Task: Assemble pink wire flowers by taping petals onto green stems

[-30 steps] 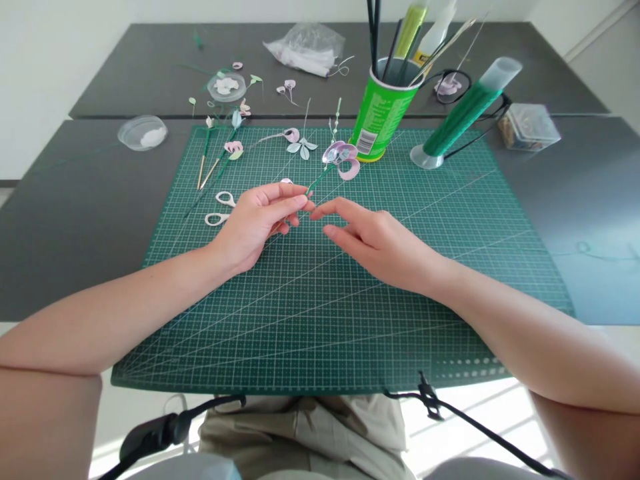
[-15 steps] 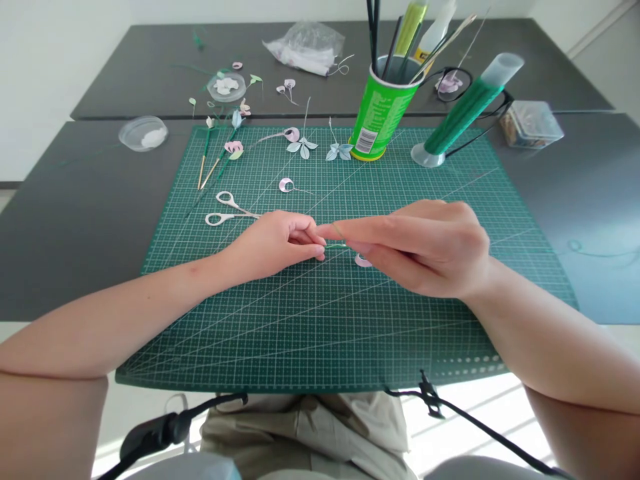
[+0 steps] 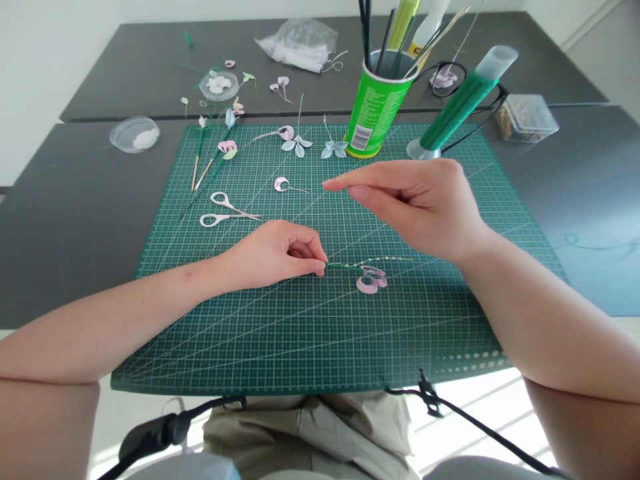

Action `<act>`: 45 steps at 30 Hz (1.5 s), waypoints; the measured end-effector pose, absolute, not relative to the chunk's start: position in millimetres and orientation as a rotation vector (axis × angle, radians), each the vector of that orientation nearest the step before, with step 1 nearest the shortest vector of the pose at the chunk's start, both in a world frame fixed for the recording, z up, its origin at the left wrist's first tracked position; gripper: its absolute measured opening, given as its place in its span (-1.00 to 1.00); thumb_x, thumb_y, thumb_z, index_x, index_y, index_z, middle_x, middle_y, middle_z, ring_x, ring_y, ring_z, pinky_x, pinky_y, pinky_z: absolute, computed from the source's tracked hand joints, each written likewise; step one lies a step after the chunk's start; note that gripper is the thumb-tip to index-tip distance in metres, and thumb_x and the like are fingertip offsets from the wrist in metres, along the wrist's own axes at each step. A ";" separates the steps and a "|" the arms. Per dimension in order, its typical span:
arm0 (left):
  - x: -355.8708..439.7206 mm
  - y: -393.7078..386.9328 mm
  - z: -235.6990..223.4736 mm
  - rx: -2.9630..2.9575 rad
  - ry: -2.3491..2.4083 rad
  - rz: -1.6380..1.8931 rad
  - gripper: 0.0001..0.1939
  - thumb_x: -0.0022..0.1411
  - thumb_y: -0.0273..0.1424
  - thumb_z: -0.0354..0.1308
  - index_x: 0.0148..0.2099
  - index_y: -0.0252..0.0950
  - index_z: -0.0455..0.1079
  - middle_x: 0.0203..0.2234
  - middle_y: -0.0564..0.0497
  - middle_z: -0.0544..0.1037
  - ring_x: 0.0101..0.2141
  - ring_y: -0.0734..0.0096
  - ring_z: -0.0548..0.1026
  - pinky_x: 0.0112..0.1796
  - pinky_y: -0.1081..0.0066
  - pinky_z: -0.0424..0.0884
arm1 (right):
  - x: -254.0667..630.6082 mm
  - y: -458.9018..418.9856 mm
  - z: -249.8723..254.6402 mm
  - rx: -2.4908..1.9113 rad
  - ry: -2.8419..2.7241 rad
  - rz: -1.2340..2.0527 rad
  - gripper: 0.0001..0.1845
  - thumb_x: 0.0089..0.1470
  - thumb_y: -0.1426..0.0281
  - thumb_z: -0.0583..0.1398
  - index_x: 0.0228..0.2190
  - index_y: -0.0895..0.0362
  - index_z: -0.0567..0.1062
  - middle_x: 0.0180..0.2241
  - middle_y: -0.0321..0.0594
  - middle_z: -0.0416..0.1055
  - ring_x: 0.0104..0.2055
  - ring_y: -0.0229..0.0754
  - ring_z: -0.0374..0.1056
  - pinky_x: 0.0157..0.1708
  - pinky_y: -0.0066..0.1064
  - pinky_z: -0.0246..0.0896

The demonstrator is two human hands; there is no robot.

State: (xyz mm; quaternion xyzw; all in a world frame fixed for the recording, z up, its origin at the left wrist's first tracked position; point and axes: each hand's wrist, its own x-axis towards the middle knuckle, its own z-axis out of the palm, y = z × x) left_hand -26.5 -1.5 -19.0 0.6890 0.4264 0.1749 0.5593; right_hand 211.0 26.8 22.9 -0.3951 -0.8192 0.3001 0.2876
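At the left of the dark worktop (image 3: 45,233), you have a clear dish (image 3: 117,135) with white bits in it. Next, on the green mat (image 3: 280,340), come stemmed blooms (image 3: 227,147) and, nearer you, white scissors (image 3: 214,220), their handles to the left and tips to the right. Just right of these, your left hand (image 3: 277,253) is closed in a pinch on the flower's green stem. The flower (image 3: 367,285) lies over the front middle of the mat, its long axis running roughly left to right; its pink loops point right and slightly toward you, and a thin beaded sprig (image 3: 387,258) reaches farther right. Above and beyond it, your right hand (image 3: 430,210) has its index finger and thumb stretched left, with little space between them; you cannot tell whether they hold anything thin. Behind stands a green can (image 3: 375,113) of sticks, then a leaning tube (image 3: 460,110) and a clear box (image 3: 527,119). Pale walls rise behind.
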 end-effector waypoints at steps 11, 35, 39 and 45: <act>-26.1 -0.7 -20.8 1.596 1.003 0.523 -0.88 0.19 -0.29 0.41 -0.33 -0.21 0.60 -0.39 -0.01 0.74 -0.32 0.25 0.71 -0.26 0.31 0.59 | 213.8 57.4 10.4 -1.169 -2.241 0.823 -0.68 0.36 0.24 0.20 -0.10 0.09 0.73 -0.62 -0.35 0.17 -0.54 -0.29 0.09 -0.47 -0.35 -0.02; -35.0 12.5 -12.0 1.353 1.267 1.152 -0.87 0.24 -0.31 0.44 -0.28 -0.21 0.58 -0.36 -0.01 0.72 -0.26 0.32 0.66 -0.31 0.40 0.49 | 206.5 54.8 -0.7 -1.051 -2.599 0.976 -0.64 0.31 0.42 0.14 -0.11 0.12 0.75 -0.51 -0.29 0.54 -0.51 -0.26 0.30 -0.39 -0.36 0.15; -37.8 16.3 -13.0 1.400 1.293 1.106 -0.89 0.23 -0.33 0.43 -0.27 -0.22 0.59 -0.37 -0.02 0.71 -0.26 0.28 0.67 -0.30 0.38 0.49 | 203.6 40.3 11.0 -0.822 -2.671 1.170 -0.62 0.33 0.42 0.13 -0.04 0.16 0.73 -0.68 -0.42 0.35 -0.63 -0.33 0.09 -0.47 -0.40 0.07; -34.9 10.3 -11.7 1.524 1.303 0.976 -0.92 0.24 -0.35 0.40 -0.28 -0.23 0.61 -0.36 -0.04 0.72 -0.25 0.24 0.69 -0.22 0.32 0.56 | 204.3 21.3 20.5 -0.616 -2.745 1.237 -0.61 0.36 0.48 0.12 0.03 0.22 0.70 -0.61 -0.35 0.49 -0.66 -0.36 0.11 -0.54 -0.40 0.00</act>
